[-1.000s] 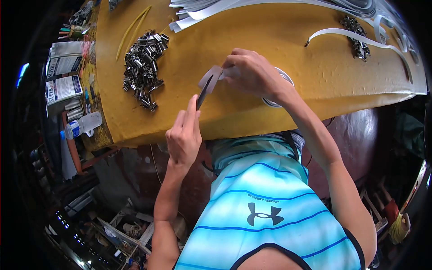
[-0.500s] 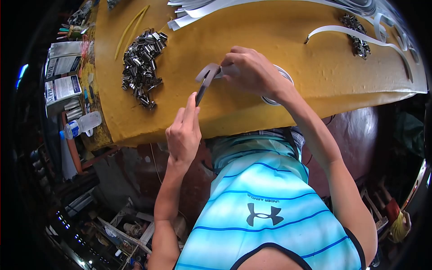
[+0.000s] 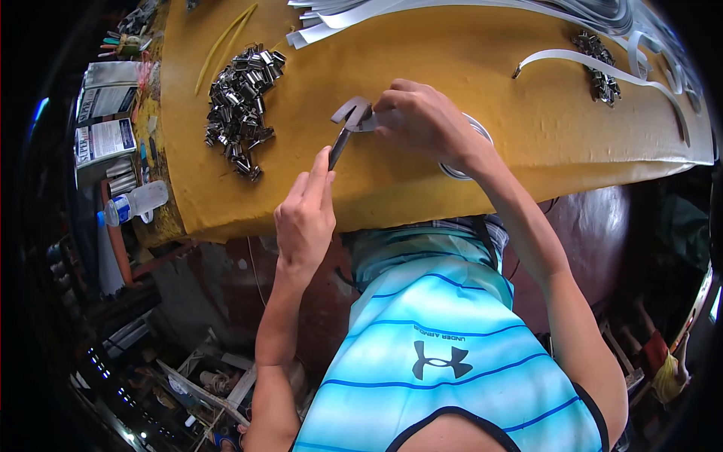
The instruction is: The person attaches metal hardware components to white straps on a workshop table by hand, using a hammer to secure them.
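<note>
My left hand (image 3: 305, 218) is closed round the dark handle of what looks like a claw hammer (image 3: 350, 113), its index finger stretched along the handle. The grey, curved head is over the table, close to the fingertips of my right hand. My right hand (image 3: 425, 120) pinches the end of a white strap (image 3: 367, 126), just right of the hammer head. The strap's tip is partly hidden by the head and fingers. Behind my right wrist a coil of white strap (image 3: 483, 129) shows in part.
A heap of small shiny metal clips (image 3: 237, 105) lies at left on the yellow-covered table (image 3: 301, 83), near a yellow strip (image 3: 218, 49). Bundled white straps (image 3: 354, 13) run along the back. At right are more clips (image 3: 599, 68) and a strap with a metal end (image 3: 580, 56). A plastic bottle (image 3: 139, 203) lies at left.
The hammer head is slightly higher in view and looks sharper than before. Both hands keep nearly the same place and the same hold.
</note>
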{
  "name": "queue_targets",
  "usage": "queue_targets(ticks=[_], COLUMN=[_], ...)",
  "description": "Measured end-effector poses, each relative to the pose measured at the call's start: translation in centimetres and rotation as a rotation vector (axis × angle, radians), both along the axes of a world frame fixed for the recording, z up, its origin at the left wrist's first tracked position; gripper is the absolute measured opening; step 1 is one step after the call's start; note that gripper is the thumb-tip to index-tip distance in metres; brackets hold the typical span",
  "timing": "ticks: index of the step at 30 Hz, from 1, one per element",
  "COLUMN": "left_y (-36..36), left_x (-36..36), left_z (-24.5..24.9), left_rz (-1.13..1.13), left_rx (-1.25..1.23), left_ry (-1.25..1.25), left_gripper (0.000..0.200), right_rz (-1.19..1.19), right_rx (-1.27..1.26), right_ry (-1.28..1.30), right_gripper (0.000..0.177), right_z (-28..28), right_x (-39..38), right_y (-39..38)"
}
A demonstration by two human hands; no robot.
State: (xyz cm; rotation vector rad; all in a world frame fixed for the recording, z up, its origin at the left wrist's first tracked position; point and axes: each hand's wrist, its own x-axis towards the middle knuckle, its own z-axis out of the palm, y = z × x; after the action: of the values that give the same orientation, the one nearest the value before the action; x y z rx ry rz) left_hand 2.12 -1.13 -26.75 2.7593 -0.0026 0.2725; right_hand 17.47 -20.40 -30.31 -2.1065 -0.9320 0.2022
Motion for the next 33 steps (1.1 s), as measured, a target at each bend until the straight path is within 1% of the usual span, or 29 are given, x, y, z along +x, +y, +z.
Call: queue_targets(ticks=[2, 3, 5, 7, 10, 11, 14, 15, 16, 17, 18, 19, 20, 21, 22, 23, 25, 26, 27, 29, 30, 31, 33], left_y=[0.3, 0.6, 0.9, 2.2, 4.3, 4.9, 5.9, 5.2, 4.1, 2.9, 1.5, -0.4, -1.9, -2.7, -2.5, -2.3, -1.9, -2.0, -2.6, -4.6, -5.3, -5.3, -4.9], left_x=[0.1, 0.4, 0.4, 1.2, 2.7, 3.2, 4.3, 4.9, 5.2, 5.5, 6.0, 6.0, 6.6, 7.1, 7.6, 7.9, 8.0, 8.0, 8.1, 8.6, 8.6, 8.8, 9.3], left_z=[0.2, 0.3, 0.3, 0.2, -1.4, -2.1, -3.5, -2.6, -1.4, -0.7, -0.1, 0.9, 1.1, 1.2, -0.3, 0.0, 1.0, 2.2, 2.4, 2.8, 1.9, 1.2, 0.2], left_rz=[0.026, 0.021, 0.032, 0.053, 0.108, 0.111, 0.127, 0.118, 0.091, 0.063, 0.022, 0.054, 0.019, -0.013, -0.031, -0.032, -0.051, -0.063, -0.062, -0.180, -0.164, -0.176, -0.143], left_rx=[-0.203, -0.199, -0.201, -0.164, 0.099, 0.101, 0.301, 0.289, 0.211, 0.125, -0.150, -0.370, -0.430, -0.480, -0.556, -0.553, -0.556, -0.462, -0.460, -0.342, -0.361, -0.358, -0.543], left_ry=[0.047, 0.042, -0.099, -0.131, -0.207, -0.217, -0.248, -0.259, -0.321, -0.382, -0.310, -0.130, -0.078, -0.023, -0.013, -0.020, -0.003, 0.023, 0.022, -0.071, -0.066, -0.074, -0.140], left_gripper=[0.038, 0.038, 0.033, 0.032, 0.033, 0.033, 0.031, 0.031, 0.031, 0.031, 0.034, 0.032, 0.030, 0.027, 0.026, 0.026, 0.028, 0.030, 0.030, 0.031, 0.031, 0.031, 0.026], right_rz=[-0.008, -0.002, 0.001, -0.009, -0.005, -0.003, -0.006, -0.010, -0.020, -0.039, -0.037, -0.029, -0.036, -0.035, -0.031, -0.030, -0.023, -0.052, -0.052, -0.112, -0.108, -0.116, -0.131], right_rx=[0.001, -0.001, -0.007, -0.011, -0.003, -0.001, 0.018, 0.059, 0.090, 0.064, 0.101, 0.142, 0.126, 0.163, 0.207, 0.210, 0.083, 0.059, 0.062, 0.156, 0.217, 0.219, 0.236], right_ry=[-0.010, -0.014, -0.010, -0.034, -0.058, -0.068, -0.140, -0.145, -0.152, -0.164, -0.161, -0.158, -0.172, -0.223, -0.272, -0.279, -0.256, -0.232, -0.233, -0.238, -0.229, -0.240, -0.243], right_gripper=[0.022, 0.022, 0.022, 0.021, 0.020, 0.020, 0.020, 0.019, 0.018, 0.018, 0.017, 0.016, 0.016, 0.015, 0.013, 0.013, 0.015, 0.015, 0.015, 0.015, 0.015, 0.015, 0.015], right_z=[0.1, 0.0, -0.3, -0.5, -0.5, -0.5, -0.5, -0.4, -0.2, -0.1, -0.1, -0.1, -0.3, -0.5, -0.5, -0.2, 0.5, 0.6, 0.7, 0.8, 0.6, 0.4, -0.1], right_x=[-0.3, -0.1, -0.4, -0.3, -0.3, -0.3, -0.4, -0.5, -0.5, -0.6, -0.8, -0.8, -0.8, -0.8, -0.6, -0.3, 0.0, 0.3, 0.3, 0.6, 0.6, 0.6, 0.7], right_y=[0.0, -0.1, -0.2, -0.1, 0.0, 0.0, -0.1, 0.0, -0.1, -0.1, 0.1, 0.2, 0.2, 0.4, 0.5, 0.1, -1.4, -1.9, -1.8, -1.8, -1.5, -1.5, -1.6])
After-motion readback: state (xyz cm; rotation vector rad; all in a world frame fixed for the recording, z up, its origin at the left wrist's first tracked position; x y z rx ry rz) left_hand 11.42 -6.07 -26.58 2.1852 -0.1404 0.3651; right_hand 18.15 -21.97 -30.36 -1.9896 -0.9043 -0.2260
